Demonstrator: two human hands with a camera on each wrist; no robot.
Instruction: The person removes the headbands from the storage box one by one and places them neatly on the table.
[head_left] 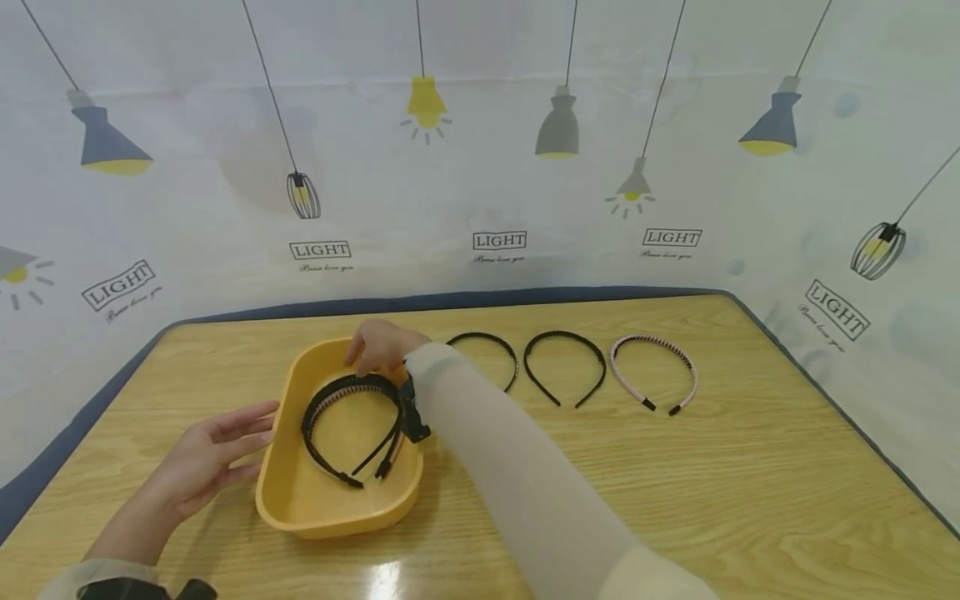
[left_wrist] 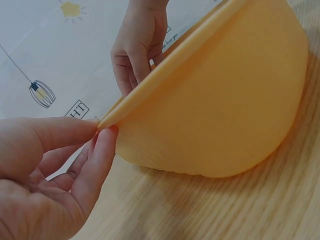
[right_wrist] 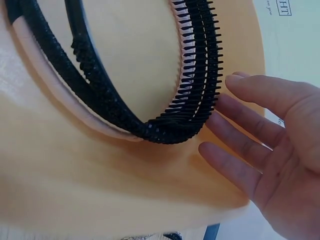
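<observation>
A yellow plastic basin (head_left: pixel 337 517) stands on the table, holding several headbands (head_left: pixel 321 454), black ones and a pale pink one, nested together. At the basin's left side, my left hand (head_left: pixel 206 458) pinches the rim (left_wrist: pixel 165 67) between thumb and finger in the left wrist view. My right hand (head_left: pixel 382 346) reaches over the far end of the basin. In the right wrist view its fingers (right_wrist: pixel 240 130) are spread beside the toothed bend of the black headband (right_wrist: pixel 202 65), some fingertips at or very near it. Nothing is gripped in that hand.
To the right of the basin lie three headbands in a row: a black one (head_left: pixel 491 336) partly hidden by the right arm, another black one (head_left: pixel 564 333), and a pink one (head_left: pixel 693 379). The wooden table (head_left: pixel 750 500) ends at a white backdrop (head_left: pixel 480 183) printed with lamps.
</observation>
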